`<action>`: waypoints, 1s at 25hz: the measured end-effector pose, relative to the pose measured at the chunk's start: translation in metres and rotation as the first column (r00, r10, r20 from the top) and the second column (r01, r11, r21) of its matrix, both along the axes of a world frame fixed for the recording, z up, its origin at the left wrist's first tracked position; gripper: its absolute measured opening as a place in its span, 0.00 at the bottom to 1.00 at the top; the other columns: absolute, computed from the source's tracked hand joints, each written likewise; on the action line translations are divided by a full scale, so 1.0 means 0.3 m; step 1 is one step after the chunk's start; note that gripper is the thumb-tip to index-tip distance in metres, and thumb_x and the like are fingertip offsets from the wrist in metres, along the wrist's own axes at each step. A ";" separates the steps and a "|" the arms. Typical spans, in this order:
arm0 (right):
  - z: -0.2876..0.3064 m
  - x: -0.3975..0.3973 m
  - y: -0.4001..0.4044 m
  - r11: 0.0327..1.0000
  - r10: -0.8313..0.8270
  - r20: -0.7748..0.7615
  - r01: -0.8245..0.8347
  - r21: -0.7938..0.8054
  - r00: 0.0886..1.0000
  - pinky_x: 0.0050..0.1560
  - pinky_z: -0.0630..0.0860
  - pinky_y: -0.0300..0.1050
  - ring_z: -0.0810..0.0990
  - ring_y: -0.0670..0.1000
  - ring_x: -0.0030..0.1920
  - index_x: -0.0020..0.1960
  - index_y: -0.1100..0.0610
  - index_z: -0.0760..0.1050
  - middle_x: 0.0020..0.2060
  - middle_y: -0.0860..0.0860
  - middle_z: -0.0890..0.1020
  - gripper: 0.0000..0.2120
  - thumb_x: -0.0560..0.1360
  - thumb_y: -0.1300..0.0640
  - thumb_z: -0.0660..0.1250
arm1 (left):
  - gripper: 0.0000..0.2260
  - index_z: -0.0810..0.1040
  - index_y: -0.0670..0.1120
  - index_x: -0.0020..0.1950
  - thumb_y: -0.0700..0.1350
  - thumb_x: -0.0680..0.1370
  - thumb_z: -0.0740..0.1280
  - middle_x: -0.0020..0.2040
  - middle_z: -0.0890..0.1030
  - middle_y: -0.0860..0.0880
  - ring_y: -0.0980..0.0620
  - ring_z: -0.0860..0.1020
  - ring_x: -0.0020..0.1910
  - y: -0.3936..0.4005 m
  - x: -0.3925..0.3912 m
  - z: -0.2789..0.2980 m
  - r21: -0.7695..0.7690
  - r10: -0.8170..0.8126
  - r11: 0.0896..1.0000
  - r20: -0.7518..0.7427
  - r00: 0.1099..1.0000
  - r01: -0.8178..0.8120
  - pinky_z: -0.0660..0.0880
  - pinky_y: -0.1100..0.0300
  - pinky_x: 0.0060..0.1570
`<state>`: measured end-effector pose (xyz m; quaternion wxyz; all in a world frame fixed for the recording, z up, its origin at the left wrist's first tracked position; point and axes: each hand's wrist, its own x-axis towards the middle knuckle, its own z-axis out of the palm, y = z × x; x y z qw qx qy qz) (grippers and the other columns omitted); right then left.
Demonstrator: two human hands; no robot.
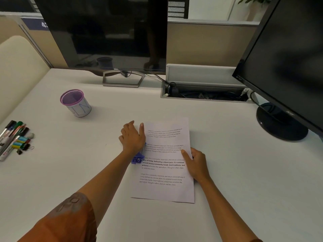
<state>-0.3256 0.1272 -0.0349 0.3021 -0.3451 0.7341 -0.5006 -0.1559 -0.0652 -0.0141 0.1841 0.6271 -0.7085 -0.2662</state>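
Both busy: my left hand, flat, presses stapler along sheet left edge; right hand pinches opposite edge.

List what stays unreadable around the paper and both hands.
Blue tool: head view, mostly hidden under the left hand; its kind is unclear.
Paper: head view, upper paragraphs too small to read; left edge covered by that hand.
Right hand: head view, fingertips hidden behind its own knuckles.
Markers: head view, cut off by the left frame edge.
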 end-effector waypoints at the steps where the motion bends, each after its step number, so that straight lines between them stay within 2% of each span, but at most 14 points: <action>1: 0.000 0.000 0.001 1.000 -0.006 0.005 0.006 -0.005 1.000 0.33 0.77 0.32 0.85 0.40 0.39 0.43 0.46 0.80 0.41 0.39 0.86 0.07 0.80 0.52 0.67 | 0.27 0.64 0.45 0.75 0.61 0.83 0.51 0.73 0.67 0.43 0.42 0.64 0.73 -0.001 -0.001 -0.006 -0.017 -0.008 1.000 0.009 1.000 0.008 0.58 0.41 0.70; 9: -0.007 0.002 0.000 1.000 -0.025 -0.015 0.025 -0.015 1.000 0.33 0.76 0.31 0.84 0.40 0.37 0.41 0.48 0.79 0.39 0.37 0.85 0.09 0.80 0.51 0.67 | 0.28 0.60 0.45 0.77 0.61 0.83 0.51 0.79 0.61 0.45 0.45 0.51 0.80 0.012 0.000 -0.022 -0.066 -0.038 0.997 0.076 0.996 0.043 0.46 0.39 0.76; 20: -0.009 0.009 0.000 0.999 -0.028 0.008 0.028 -0.020 1.000 0.36 0.77 0.31 0.85 0.41 0.41 0.50 0.53 0.82 0.41 0.37 0.86 0.08 0.81 0.51 0.66 | 0.27 0.61 0.46 0.77 0.61 0.83 0.50 0.80 0.58 0.46 0.47 0.47 0.81 0.007 0.012 -0.027 -0.075 -0.051 0.996 0.047 0.998 0.054 0.41 0.44 0.78; 25: -0.026 0.005 0.001 0.999 -0.031 0.013 0.031 -0.032 0.999 0.38 0.78 0.31 0.85 0.40 0.42 0.52 0.56 0.83 0.43 0.39 0.87 0.10 0.80 0.51 0.67 | 0.27 0.63 0.45 0.76 0.61 0.83 0.51 0.80 0.60 0.46 0.47 0.46 0.81 0.001 0.026 -0.045 -0.096 -0.088 0.991 0.078 0.993 0.095 0.39 0.45 0.78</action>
